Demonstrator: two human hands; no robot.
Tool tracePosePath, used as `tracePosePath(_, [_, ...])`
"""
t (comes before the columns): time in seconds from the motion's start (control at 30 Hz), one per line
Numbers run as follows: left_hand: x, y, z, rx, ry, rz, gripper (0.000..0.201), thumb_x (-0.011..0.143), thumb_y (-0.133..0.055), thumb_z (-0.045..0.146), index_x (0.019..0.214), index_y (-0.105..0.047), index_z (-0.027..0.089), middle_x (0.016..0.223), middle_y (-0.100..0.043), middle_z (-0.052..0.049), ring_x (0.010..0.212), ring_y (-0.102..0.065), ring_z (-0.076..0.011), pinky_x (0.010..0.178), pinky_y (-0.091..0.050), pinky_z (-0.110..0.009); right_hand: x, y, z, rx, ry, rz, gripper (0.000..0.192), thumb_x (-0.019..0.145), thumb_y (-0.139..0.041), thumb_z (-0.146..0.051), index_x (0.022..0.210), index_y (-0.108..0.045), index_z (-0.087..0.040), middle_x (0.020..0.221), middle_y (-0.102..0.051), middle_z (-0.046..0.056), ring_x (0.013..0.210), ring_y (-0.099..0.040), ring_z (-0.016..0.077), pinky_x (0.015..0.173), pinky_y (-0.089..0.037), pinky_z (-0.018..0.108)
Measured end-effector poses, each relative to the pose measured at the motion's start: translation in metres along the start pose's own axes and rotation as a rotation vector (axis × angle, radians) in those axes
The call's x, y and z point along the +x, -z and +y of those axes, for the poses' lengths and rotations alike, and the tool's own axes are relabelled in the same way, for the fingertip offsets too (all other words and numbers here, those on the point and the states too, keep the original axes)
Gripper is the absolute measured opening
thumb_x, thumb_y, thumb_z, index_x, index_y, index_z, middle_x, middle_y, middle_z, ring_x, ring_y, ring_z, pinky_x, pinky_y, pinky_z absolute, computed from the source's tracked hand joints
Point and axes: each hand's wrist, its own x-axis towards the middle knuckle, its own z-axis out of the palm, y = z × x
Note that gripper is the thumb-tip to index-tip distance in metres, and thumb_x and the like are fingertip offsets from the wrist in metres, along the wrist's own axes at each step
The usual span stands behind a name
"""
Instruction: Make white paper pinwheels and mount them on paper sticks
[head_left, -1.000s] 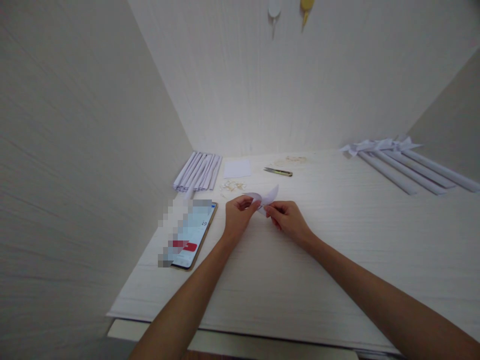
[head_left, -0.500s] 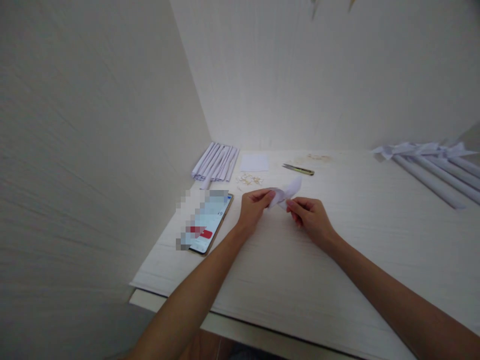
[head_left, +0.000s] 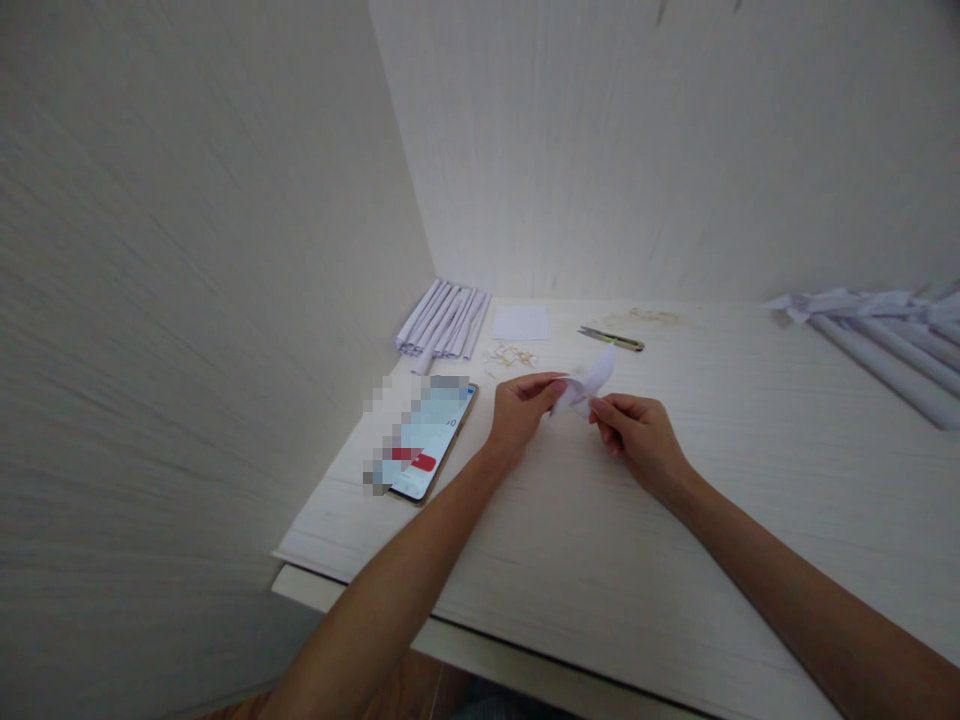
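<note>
Both hands meet over the middle of the white table (head_left: 600, 560), pinching one small folded piece of white paper (head_left: 589, 381). My left hand (head_left: 520, 412) grips its left end between thumb and fingers. My right hand (head_left: 637, 437) grips its lower right part, and one pointed flap sticks up and to the right above the fingers. The paper is held just above the tabletop.
A phone (head_left: 427, 440) with a lit screen lies left of my hands. Behind it are a bundle of rolled paper strips (head_left: 444, 320), a white paper square (head_left: 520, 322), loose rubber bands (head_left: 510, 355) and small snips (head_left: 611, 338). Long paper rolls (head_left: 877, 335) lie at right. White walls enclose the desk.
The view has swung left and down, so everything sits further right in the picture. Both hands keep their hold on the paper, which is folded up a little tighter.
</note>
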Motion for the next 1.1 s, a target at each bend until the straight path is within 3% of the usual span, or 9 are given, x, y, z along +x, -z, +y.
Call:
tracePosePath(0.87, [-0.0019,-0.0039,-0.0005,0.101,-0.1,-0.043,0.013,0.06,-0.062,0.019,0.071,-0.066,0.014,0.059,-0.063,0.0,0.055,-0.054,-0.009,0.057,-0.043,-0.022,-0.0005,0.0003,0.0011,0.008,0.023,0.041,0.028,0.068,-0.054,-0.035,0.05,-0.051,-0.014,0.035,-0.041,-0.006,0.029,-0.032,0.0041,0.031,-0.02,0.018])
tracePosePath(1.1, [-0.0027,-0.0036,-0.0033,0.234,-0.185,-0.056,0.018,0.061,-0.062,0.022,0.076,-0.066,0.013,0.074,-0.067,-0.004,0.066,-0.06,-0.013,0.064,-0.046,-0.024,0.001,0.0002,0.0,-0.017,0.034,0.071,0.027,0.068,-0.051,-0.033,0.049,-0.051,-0.014,0.034,-0.04,-0.006,0.028,-0.031,0.0045,0.031,-0.021,0.018])
